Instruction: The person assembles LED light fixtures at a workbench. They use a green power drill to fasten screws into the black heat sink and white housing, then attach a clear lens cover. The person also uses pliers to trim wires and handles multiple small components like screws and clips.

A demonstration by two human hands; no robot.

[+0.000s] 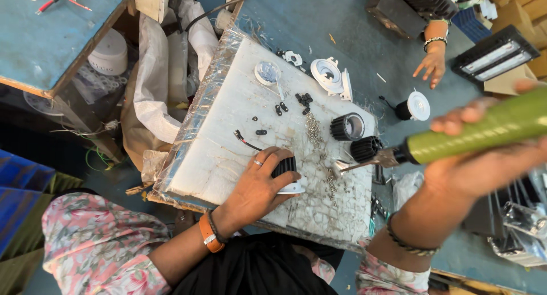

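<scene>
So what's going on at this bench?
A person works at a white board. The left hand presses down on a black finned lamp body, and the right hand holds a green screwdriver with its tip near it. Screws and two more lamp bodies lie alongside. Another person's hand rests farther off.

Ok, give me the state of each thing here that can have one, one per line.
left hand: clamped over a black finned lamp body, standing on the white board
right hand: gripping a green screwdriver, lifted, tip aimed left
two finned housings: upright, loose
white ring: lying loose
</scene>
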